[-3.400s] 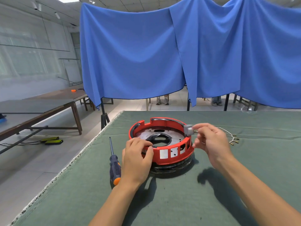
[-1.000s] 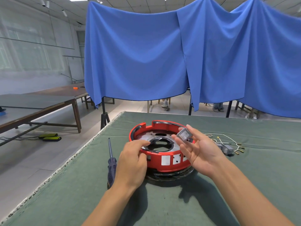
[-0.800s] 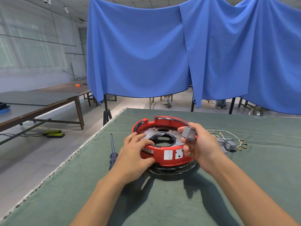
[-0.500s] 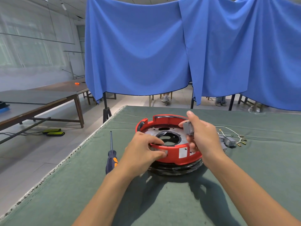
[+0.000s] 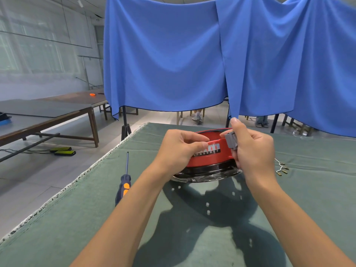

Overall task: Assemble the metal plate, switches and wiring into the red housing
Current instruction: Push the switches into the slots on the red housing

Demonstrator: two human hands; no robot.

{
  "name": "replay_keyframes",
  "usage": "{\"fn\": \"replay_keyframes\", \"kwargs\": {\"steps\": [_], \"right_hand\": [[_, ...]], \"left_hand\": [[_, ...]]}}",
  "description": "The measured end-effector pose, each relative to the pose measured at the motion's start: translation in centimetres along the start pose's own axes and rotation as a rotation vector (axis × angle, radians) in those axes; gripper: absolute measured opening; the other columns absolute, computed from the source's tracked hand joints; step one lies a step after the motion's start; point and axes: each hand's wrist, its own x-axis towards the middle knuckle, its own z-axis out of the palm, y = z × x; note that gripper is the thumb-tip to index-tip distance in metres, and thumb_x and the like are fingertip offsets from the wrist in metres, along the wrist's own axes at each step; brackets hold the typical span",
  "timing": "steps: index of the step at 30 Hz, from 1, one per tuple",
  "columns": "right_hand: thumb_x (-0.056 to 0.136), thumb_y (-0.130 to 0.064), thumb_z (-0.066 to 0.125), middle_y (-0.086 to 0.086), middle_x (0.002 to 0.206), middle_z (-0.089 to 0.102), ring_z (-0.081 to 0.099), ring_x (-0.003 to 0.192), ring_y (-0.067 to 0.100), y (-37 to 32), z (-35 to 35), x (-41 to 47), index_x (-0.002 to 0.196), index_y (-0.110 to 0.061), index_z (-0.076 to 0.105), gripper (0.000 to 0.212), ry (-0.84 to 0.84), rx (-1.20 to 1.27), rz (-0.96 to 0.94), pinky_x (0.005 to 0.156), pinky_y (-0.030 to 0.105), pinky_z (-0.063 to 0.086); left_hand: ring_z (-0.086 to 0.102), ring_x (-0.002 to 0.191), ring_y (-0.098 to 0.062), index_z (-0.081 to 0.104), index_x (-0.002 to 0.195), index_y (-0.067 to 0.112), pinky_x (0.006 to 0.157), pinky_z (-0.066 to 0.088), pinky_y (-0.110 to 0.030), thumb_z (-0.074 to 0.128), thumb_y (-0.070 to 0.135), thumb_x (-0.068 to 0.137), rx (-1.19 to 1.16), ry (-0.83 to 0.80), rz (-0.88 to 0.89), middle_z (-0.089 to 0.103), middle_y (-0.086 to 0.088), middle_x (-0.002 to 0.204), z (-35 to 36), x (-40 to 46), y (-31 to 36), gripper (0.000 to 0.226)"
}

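1. Head view: screwdriver (image 5: pixel 123 186) lies near the table's (image 5: pixel 57 224) frayed left edge, bare green cloth around it.
2. Left hand (image 5: pixel 177 151) curls round the red housing's (image 5: pixel 208 158) near rim; its inside is hidden.
3. Right hand (image 5: pixel 252 151) pinches a grey switch (image 5: pixel 230 140) against the rim.
4. Wiring (image 5: pixel 281 167) lies just right.

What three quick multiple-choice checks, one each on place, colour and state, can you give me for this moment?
1. The blue-and-orange-handled screwdriver lies where?
A left of the round red plastic housing
B right of it
C inside it

2. The small switch block is what colour?
A grey
B yellow
C green

3. The right hand is doing what?
A lying flat
B gripping the switch
C holding the screwdriver

Answers: 1 A, it lies on the green cloth beside the left hand; 2 A, plainly grey; 3 B, fingers wrap the block at the housing's rim.
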Motion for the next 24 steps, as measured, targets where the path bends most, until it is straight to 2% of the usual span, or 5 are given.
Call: {"fn": "replay_keyframes", "kwargs": {"steps": [4,11,15,20,24], "right_hand": [[0.089,-0.046,0.055,-0.008,0.034,0.044,0.037,0.03,0.003,-0.4,-0.4,0.6,0.06,-0.015,0.073,0.046,-0.016,0.042,0.104,0.032,0.013,0.028],[0.092,-0.04,0.053,-0.007,0.033,0.041,0.034,0.027,0.004,-1.1,-0.3,0.2,0.059,-0.013,0.07,0.046,-0.049,0.109,0.177,0.03,0.012,0.024],[0.094,-0.038,0.048,-0.003,0.034,0.039,0.03,0.028,0.008,-1.3,-0.7,0.3,0.062,-0.011,0.069,0.047,-0.113,0.2,0.28,0.031,0.014,0.023],[0.089,-0.04,0.058,-0.003,0.042,0.049,0.039,0.034,0.009,-0.9,-0.5,0.2,0.073,-0.011,0.055,0.034,-0.192,0.147,0.282,0.034,0.019,0.031],[0.085,-0.038,0.065,0.002,0.047,0.058,0.045,0.034,0.01,-0.8,-0.3,-0.3,0.082,-0.01,0.053,0.031,-0.319,0.09,0.321,0.035,0.018,0.033]], "left_hand": [[0.067,0.067,-0.011,0.075,0.08,0.018,0.067,0.059,-0.028,0.072,0.008,0.081,-0.015,-0.029,-0.017,0.072,-0.001,0.075,-0.2,0.0,0.1,0.01],[0.066,0.059,-0.002,0.073,0.082,0.018,0.046,0.049,-0.015,0.07,0.01,0.083,-0.019,-0.019,-0.008,0.07,0.002,0.075,-0.6,-0.5,0.2,0.009],[0.063,0.058,-0.006,0.069,0.079,0.022,0.036,0.045,-0.018,0.066,0.007,0.086,0.088,0.01,0.038,0.068,0.002,0.075,-0.6,-0.8,0.0,0.016],[0.057,0.059,-0.009,0.072,0.079,0.021,0.039,0.045,-0.022,0.063,0.006,0.081,0.105,0.086,0.063,0.063,0.003,0.063,-1.8,-1.6,-1.2,0.018],[0.058,0.065,-0.01,0.072,0.076,0.03,0.06,0.051,-0.039,0.057,0.034,0.069,0.237,0.131,0.035,0.061,0.012,0.059,-2.6,-1.9,-2.2,0.017]]}}
